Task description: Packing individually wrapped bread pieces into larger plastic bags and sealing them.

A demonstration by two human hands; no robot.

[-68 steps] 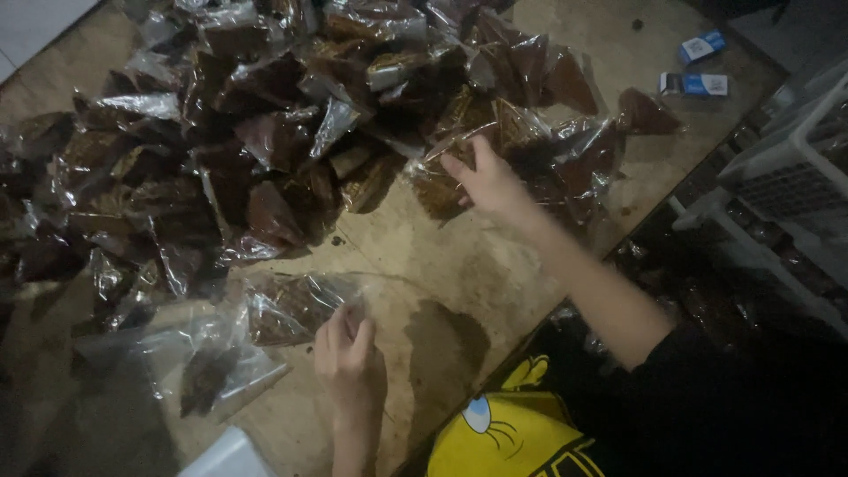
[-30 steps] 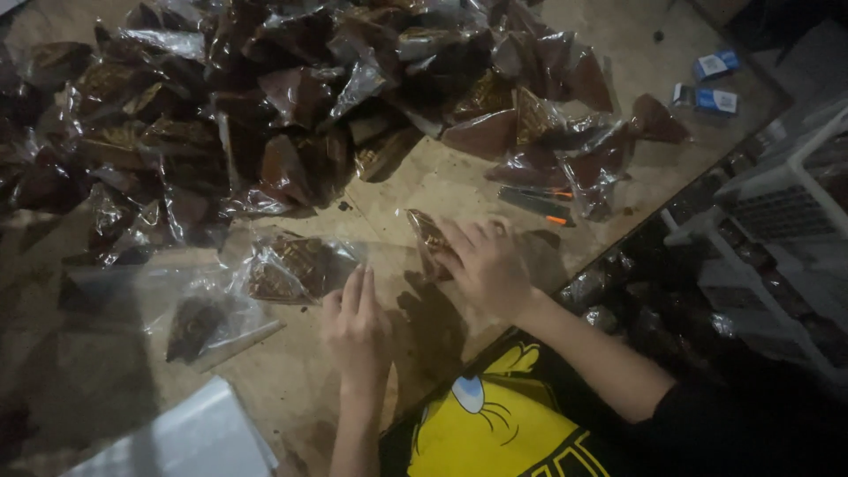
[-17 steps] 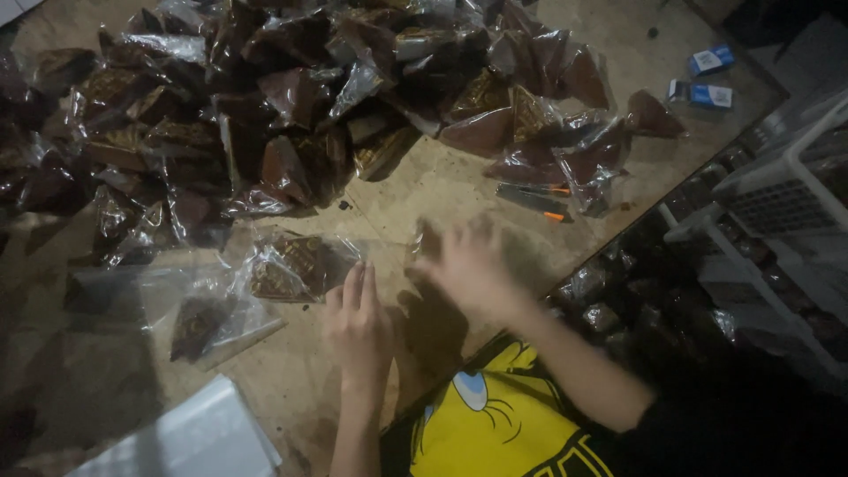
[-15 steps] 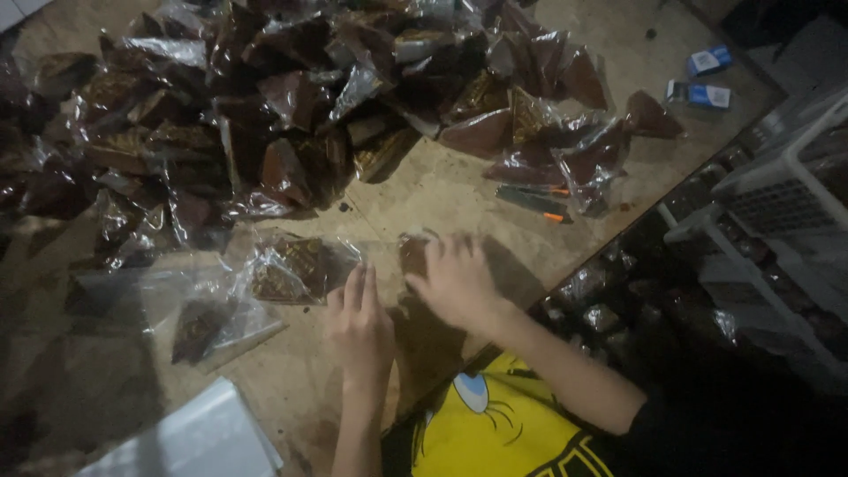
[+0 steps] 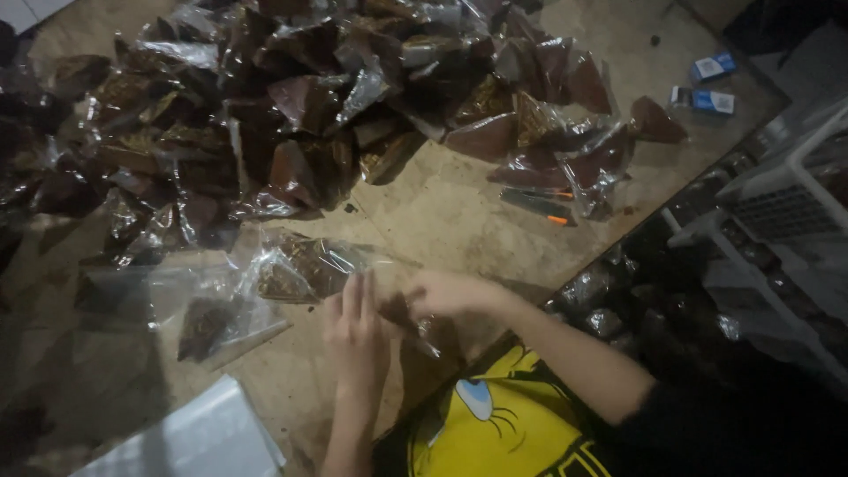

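Note:
My left hand (image 5: 355,340) lies flat with fingers straight on the wooden table (image 5: 459,212), at the edge of a small clear plastic bag (image 5: 413,325) of brown stuff. My right hand (image 5: 446,293) is curled over that same bag from the right and grips it. Just left of my hands lies another filled clear bag (image 5: 305,265). A big heap of similar brown-filled bags (image 5: 291,97) covers the far half of the table.
A larger clear bag (image 5: 208,322) with a little brown stuff lies at the left. A white sheet (image 5: 199,437) sits at the near left edge. Two small blue boxes (image 5: 711,84) and a white crate (image 5: 795,194) are at the right. More bags lie below the table edge (image 5: 609,322).
My right hand took a bag from the heap and brought it down to the near table edge beside my left hand. Both hands now rest on it close together.

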